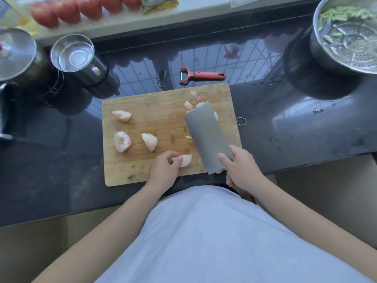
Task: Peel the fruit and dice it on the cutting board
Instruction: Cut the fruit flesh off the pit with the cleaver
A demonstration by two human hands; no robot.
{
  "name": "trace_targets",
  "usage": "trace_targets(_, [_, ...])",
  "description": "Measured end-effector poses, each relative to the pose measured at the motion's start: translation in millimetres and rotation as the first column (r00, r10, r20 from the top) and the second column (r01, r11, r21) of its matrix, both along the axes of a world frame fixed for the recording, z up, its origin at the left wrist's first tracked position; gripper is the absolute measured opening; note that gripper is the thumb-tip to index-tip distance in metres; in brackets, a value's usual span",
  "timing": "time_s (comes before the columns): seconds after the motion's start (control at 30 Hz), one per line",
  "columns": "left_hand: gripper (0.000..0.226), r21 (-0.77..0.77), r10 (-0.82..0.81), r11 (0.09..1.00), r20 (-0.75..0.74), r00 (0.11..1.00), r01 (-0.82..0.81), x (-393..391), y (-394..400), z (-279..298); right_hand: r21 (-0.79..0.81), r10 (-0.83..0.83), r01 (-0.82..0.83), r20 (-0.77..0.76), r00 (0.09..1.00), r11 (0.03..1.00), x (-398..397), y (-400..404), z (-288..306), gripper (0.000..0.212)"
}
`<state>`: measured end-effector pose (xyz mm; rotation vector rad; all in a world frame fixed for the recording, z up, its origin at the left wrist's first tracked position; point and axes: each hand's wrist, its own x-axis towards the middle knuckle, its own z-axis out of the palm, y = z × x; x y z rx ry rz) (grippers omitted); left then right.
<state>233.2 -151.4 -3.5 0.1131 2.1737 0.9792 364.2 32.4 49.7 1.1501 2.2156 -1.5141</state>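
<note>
Head view, looking down on a dark glossy counter (285,129) with a wooden cutting board (159,107) at centre. Left hand (163,170) at the board's near edge, fingers curled, pinching a peeled pale-pink fruit wedge (186,160) against the wood. Right hand (238,168) wrapped around the handle end of a broad grey cleaver (208,135), thumb lying on the flat of the blade; blade tilted, lying over the right part of the board just beside the held wedge. Three larger peeled pieces on the left half: one toward the far side (121,116), one showing the pit hollow (122,141), one wedge (150,141) between that and the blade. Small diced bits (191,103) clustered at the far right of the board, partly hidden by the blade tip. Red-handled peeler (201,75) on the counter just beyond the board. Two steel cups (75,54) far left, steel pot (344,37) holding a steamer plate and green pieces far right. Row of blurred red tomatoes (81,9) on the white ledge behind.
</note>
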Motion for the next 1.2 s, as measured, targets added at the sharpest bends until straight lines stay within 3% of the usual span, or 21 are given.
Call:
trace_targets(0.1, [0.029,-0.025,-0.053,0.998,-0.064,0.997,0.052,5,-6,-2,-0.019,0.051,-0.051,0.008,0.999,0.999,-9,-10,-5,0.016])
trace_targets(0.3, [0.023,-0.018,-0.072,0.997,-0.236,0.969,0.07,16,-11,-9,-0.114,0.012,-0.009,0.025,1.0,0.993,-17,-20,-27,0.014])
trace_targets(0.53, [0.014,0.026,0.006,1.0,-0.226,0.974,0.0,20,-11,-11,-0.144,-0.076,0.074,-0.005,0.997,0.987,-8,-28,-34,0.016])
trace_targets(0.77, [0.014,0.064,-0.029,0.997,-0.273,0.962,0.048,21,-15,-13,-0.126,-0.083,0.081,-0.012,0.996,0.989,-9,-33,-36,0.015])
trace_targets(1.2, [0.011,0.095,0.014,0.995,-0.228,0.974,0.008,20,-18,-17,-0.137,-0.062,0.06,-0.012,0.998,0.989,-11,-35,-46,0.017])
